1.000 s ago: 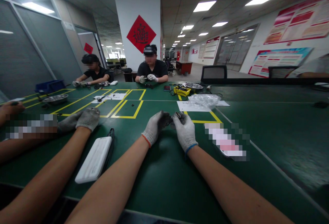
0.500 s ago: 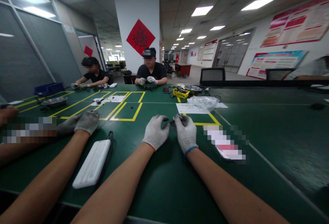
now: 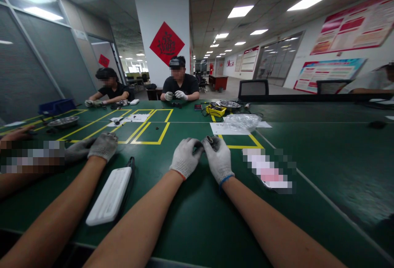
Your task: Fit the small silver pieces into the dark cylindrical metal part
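My left hand point(image 3: 186, 158) wears a white knitted glove with an orange cuff edge. Its thumb and fingers are closed, their tips touching the other hand, and whatever lies between them is hidden. In a matching glove with a blue cuff edge, my right hand point(image 3: 219, 162) pinches a small metal cylindrical part point(image 3: 209, 139) whose round end faces up. Both hands are held just above the green table point(image 3: 187, 227). To the left lies a white power-bank-like slab point(image 3: 109, 196), with a dark object along its right side.
A neighbour's gloved hand point(image 3: 104, 147) rests close on my left. Right of my hands lies a blurred-out phone-like object point(image 3: 267, 171). Farther off are a clear plastic bag point(image 3: 241, 123), a yellow tray point(image 3: 215, 111) and a metal dish point(image 3: 63, 122). Two people work across the table.
My hands have come closer together, the right one moving slightly left. The metal part has turned, so its round end now shows. The view has shifted slightly.
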`<state>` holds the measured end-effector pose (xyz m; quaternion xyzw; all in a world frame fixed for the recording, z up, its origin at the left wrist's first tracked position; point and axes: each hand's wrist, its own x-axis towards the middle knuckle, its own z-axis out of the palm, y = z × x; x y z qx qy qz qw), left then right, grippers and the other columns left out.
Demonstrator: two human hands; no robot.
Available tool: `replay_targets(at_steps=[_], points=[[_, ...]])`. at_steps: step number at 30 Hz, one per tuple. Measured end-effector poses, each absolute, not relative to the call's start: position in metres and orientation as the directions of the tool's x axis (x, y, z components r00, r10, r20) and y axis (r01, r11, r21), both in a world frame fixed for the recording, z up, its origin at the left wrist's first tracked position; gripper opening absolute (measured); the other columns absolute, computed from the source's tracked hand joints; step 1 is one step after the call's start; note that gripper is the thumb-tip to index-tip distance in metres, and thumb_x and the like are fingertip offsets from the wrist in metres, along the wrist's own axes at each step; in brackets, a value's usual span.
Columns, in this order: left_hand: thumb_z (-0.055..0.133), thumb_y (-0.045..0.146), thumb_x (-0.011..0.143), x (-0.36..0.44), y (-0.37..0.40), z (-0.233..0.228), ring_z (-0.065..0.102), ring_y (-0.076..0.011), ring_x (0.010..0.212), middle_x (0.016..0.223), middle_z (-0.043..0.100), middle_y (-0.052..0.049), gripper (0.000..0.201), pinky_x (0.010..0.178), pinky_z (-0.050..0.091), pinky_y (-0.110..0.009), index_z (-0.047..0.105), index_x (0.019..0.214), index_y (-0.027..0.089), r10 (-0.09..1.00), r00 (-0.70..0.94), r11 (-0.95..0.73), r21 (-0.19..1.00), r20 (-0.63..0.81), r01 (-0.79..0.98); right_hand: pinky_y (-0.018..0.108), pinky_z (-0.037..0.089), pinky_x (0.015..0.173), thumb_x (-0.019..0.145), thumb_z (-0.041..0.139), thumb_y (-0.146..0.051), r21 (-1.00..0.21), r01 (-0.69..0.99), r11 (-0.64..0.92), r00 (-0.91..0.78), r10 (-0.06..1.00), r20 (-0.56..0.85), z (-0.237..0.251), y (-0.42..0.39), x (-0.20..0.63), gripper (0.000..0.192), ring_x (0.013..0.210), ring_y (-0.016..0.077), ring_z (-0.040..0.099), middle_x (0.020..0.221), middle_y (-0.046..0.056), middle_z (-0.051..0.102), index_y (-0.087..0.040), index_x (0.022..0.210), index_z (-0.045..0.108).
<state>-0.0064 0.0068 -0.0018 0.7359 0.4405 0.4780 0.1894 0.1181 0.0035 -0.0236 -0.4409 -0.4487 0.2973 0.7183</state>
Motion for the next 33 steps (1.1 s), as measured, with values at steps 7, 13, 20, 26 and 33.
replay_targets(at_steps=[7, 13, 20, 26, 33], points=[[0.058, 0.021, 0.094, -0.0066, 0.01, -0.0072, 0.063, -0.0256, 0.099, 0.101, 0.07, -0.009, 0.014, 0.092, 0.052, -0.04, 0.069, 0.102, 0.02, 0.766, 0.279, -0.56, 0.388, 0.579, 0.732, 0.039, 0.057, 0.082, 0.078, 0.074, -0.058, -0.894, -0.006, 0.448, 0.415, 0.814, 0.406, -0.0261, 0.0048, 0.1187, 0.045, 0.086, 0.0232, 0.069, 0.092, 0.008, 0.074, -0.019, 0.097, 0.065], [0.052, 0.023, 0.099, -0.007, 0.0111, -0.0088, 0.065, -0.0256, 0.098, 0.103, 0.07, -0.011, 0.018, 0.09, 0.054, -0.039, 0.067, 0.107, 0.018, 0.745, 0.308, -0.564, 0.311, 0.592, 0.765, 0.04, 0.057, 0.086, 0.081, 0.072, -0.058, -0.878, 0.056, 0.475, 0.387, 0.8, 0.458, -0.0312, 0.0069, 0.1222, 0.044, 0.09, 0.0239, 0.07, 0.1, 0.009, 0.075, -0.019, 0.102, 0.07], [0.044, 0.021, 0.102, -0.0066, 0.0074, -0.007, 0.065, -0.0213, 0.095, 0.105, 0.065, -0.009, 0.022, 0.086, 0.055, -0.034, 0.062, 0.113, 0.02, 0.71, 0.277, -0.586, 0.326, 0.647, 0.742, 0.039, 0.057, 0.085, 0.084, 0.068, -0.059, -0.872, 0.091, 0.481, 0.373, 0.796, 0.478, -0.0314, 0.0052, 0.123, 0.047, 0.095, 0.0258, 0.07, 0.104, 0.011, 0.076, -0.017, 0.105, 0.072], [0.06, 0.021, 0.094, -0.0032, 0.0048, -0.0038, 0.064, -0.0223, 0.096, 0.106, 0.063, -0.009, 0.017, 0.087, 0.055, -0.036, 0.061, 0.111, 0.019, 0.747, 0.244, -0.55, 0.369, 0.618, 0.749, 0.042, 0.057, 0.085, 0.085, 0.066, -0.059, -0.881, 0.097, 0.464, 0.365, 0.806, 0.465, -0.0259, 0.0007, 0.12, 0.042, 0.093, 0.0274, 0.071, 0.097, 0.01, 0.076, -0.019, 0.097, 0.072], [0.065, 0.019, 0.091, -0.0056, 0.0073, -0.0021, 0.066, -0.0204, 0.089, 0.095, 0.066, -0.005, 0.004, 0.08, 0.053, -0.032, 0.063, 0.094, 0.02, 0.78, 0.197, -0.502, 0.404, 0.594, 0.765, 0.042, 0.057, 0.085, 0.087, 0.063, -0.057, -0.878, 0.098, 0.468, 0.343, 0.812, 0.471, -0.0268, 0.0011, 0.1204, 0.04, 0.092, 0.0267, 0.07, 0.098, 0.01, 0.075, -0.018, 0.097, 0.07]])
